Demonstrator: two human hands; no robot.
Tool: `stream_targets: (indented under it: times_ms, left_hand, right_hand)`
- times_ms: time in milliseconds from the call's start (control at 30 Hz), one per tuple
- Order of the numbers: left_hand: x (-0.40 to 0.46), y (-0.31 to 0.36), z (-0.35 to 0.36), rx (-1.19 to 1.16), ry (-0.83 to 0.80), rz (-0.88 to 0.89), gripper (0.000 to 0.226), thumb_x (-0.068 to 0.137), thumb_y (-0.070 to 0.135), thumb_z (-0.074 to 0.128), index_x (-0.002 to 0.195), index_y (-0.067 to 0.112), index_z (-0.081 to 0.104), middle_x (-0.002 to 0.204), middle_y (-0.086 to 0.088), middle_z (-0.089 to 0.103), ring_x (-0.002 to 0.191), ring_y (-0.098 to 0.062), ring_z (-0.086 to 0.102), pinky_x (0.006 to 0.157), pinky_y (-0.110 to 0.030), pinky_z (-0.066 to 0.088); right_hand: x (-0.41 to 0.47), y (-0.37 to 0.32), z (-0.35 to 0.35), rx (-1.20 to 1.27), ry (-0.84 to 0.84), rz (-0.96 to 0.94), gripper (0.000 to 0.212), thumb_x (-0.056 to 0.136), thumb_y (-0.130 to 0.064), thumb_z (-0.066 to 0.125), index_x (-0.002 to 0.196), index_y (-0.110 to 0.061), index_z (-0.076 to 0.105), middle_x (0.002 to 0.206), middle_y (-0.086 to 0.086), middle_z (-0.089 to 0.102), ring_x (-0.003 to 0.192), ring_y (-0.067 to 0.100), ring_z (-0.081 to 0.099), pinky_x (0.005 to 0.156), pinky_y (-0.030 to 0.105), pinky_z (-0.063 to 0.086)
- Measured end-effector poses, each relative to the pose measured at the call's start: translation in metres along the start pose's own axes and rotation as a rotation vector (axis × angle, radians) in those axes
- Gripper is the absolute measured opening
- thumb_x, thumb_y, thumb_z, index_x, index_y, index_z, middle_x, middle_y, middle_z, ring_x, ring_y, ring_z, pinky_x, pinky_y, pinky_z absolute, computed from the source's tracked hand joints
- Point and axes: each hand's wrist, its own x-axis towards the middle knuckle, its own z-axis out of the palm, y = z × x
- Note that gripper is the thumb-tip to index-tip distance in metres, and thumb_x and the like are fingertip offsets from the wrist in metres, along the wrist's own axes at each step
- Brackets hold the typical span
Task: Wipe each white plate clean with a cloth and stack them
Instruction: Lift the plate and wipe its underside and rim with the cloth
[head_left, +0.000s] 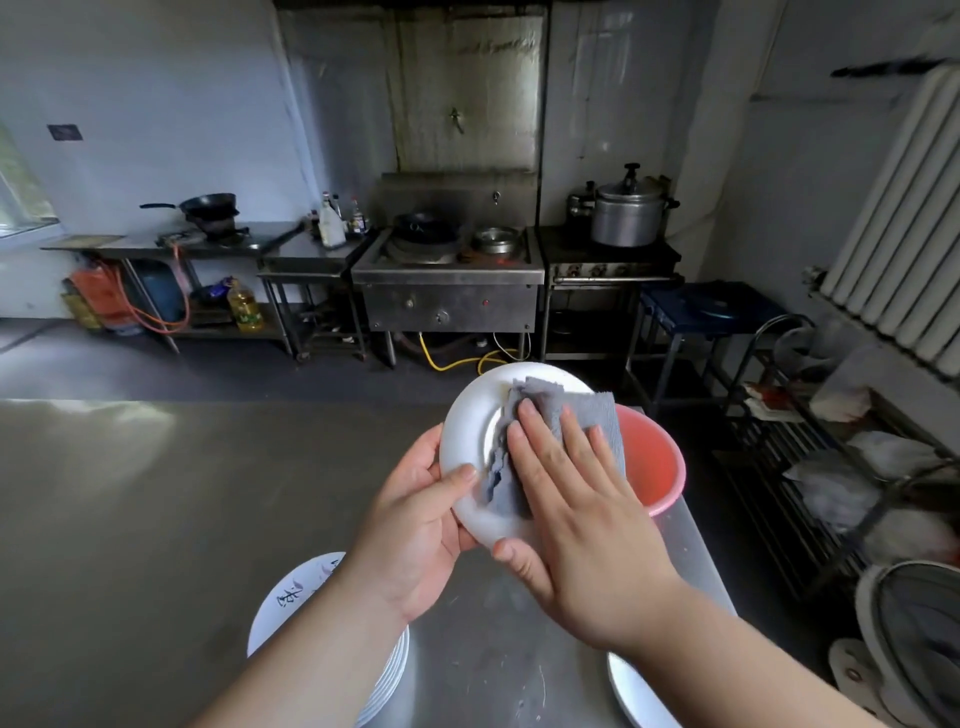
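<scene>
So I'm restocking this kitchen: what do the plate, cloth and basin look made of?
Plate: glossy white, probably glazed ceramic or melamine. Cloth: grey woven fabric with a frayed edge. Basin: pink, thin-rimmed, dull sheen, likely plastic.

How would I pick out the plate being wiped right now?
Start at the long steel counter. Above its right end, in front of the pink basin, the left hand holds a white plate. Unlike the stacked plates, it is lifted, with a grey cloth on it.

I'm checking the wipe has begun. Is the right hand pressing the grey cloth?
Touching. The head view shows the right hand lying flat, fingers straight, on the grey cloth, pressing it against the white plate.
</scene>
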Motion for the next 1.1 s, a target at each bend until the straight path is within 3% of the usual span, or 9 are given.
stream_targets:
  times_ms: [200,333,400,467,567,633,867,1000,1100]
  left_hand:
    - [-0.005,-0.003,-0.003,0.003,0.053,-0.009,0.054,0.091,0.010,0.063,0.144,0.018,0.057,0.140,-0.020,0.065,0.125,-0.039,0.066,0.086,-0.049,0.060]
    - [-0.012,-0.007,0.002,0.016,0.030,-0.012,0.050,0.091,0.012,0.066,0.140,0.019,0.061,0.139,-0.023,0.065,0.120,-0.040,0.068,0.084,-0.048,0.060]
    - [-0.009,-0.003,0.003,0.010,0.024,0.012,0.051,0.092,0.011,0.064,0.142,0.018,0.059,0.140,-0.023,0.065,0.122,-0.040,0.067,0.086,-0.050,0.060]
    - [-0.005,0.001,0.007,-0.005,0.015,0.027,0.050,0.094,0.009,0.061,0.143,0.016,0.057,0.141,-0.022,0.064,0.124,-0.041,0.066,0.085,-0.051,0.060]
    - [-0.001,0.004,0.009,-0.023,0.039,0.053,0.047,0.094,0.007,0.059,0.139,0.019,0.062,0.140,-0.020,0.065,0.127,-0.041,0.065,0.083,-0.051,0.061]
    - [0.000,0.002,0.009,-0.022,0.054,0.043,0.048,0.092,0.007,0.060,0.139,0.019,0.062,0.140,-0.020,0.065,0.126,-0.040,0.066,0.083,-0.052,0.061]
    - [-0.003,-0.006,0.019,-0.003,0.020,0.003,0.057,0.091,0.010,0.061,0.148,0.015,0.053,0.143,-0.019,0.063,0.132,-0.043,0.061,0.099,-0.063,0.055]
    - [0.003,-0.001,0.019,-0.051,0.044,0.018,0.058,0.089,0.010,0.061,0.146,0.015,0.053,0.143,-0.016,0.064,0.132,-0.039,0.061,0.090,-0.054,0.061]
    - [0.004,-0.001,0.017,-0.046,0.034,-0.006,0.060,0.089,0.010,0.062,0.147,0.016,0.053,0.145,-0.016,0.063,0.133,-0.039,0.061,0.091,-0.056,0.060]
  right_hand:
    - [-0.034,-0.009,0.013,0.025,-0.011,-0.025,0.089,0.102,-0.072,0.030,0.164,-0.008,0.027,0.175,0.007,0.017,0.160,0.037,0.016,0.122,0.062,0.031]
    - [0.005,0.017,-0.012,0.003,-0.056,0.061,0.087,0.103,-0.075,0.022,0.167,-0.016,0.011,0.176,-0.001,-0.003,0.162,0.030,-0.006,0.130,0.056,0.009]
    - [0.012,0.019,-0.019,-0.002,-0.031,0.066,0.088,0.103,-0.074,0.024,0.167,-0.015,0.012,0.176,0.000,-0.002,0.162,0.029,-0.006,0.131,0.053,0.005]
    - [-0.001,0.012,-0.013,0.043,0.000,0.075,0.089,0.104,-0.071,0.028,0.166,-0.009,0.016,0.176,0.005,0.003,0.162,0.033,-0.001,0.130,0.056,0.011]
    - [-0.035,-0.007,0.006,0.088,0.050,0.079,0.090,0.103,-0.071,0.031,0.162,-0.003,0.027,0.174,0.010,0.016,0.161,0.039,0.012,0.121,0.063,0.034]
    - [-0.042,-0.005,0.008,0.087,0.064,0.074,0.089,0.103,-0.071,0.032,0.161,-0.002,0.031,0.174,0.010,0.020,0.160,0.041,0.012,0.117,0.065,0.037]
    - [-0.012,0.032,-0.016,0.131,0.042,0.185,0.089,0.103,-0.072,0.023,0.167,-0.012,0.013,0.177,-0.001,-0.003,0.161,0.033,-0.014,0.131,0.053,0.010]
    - [-0.047,0.009,0.006,0.270,0.168,0.130,0.085,0.107,-0.063,0.032,0.163,0.000,0.023,0.176,0.010,0.009,0.162,0.038,0.000,0.128,0.060,0.017]
    - [-0.053,0.012,0.003,0.375,0.191,0.122,0.083,0.107,-0.062,0.028,0.161,0.002,0.028,0.175,0.011,0.014,0.161,0.039,0.007,0.125,0.061,0.020]
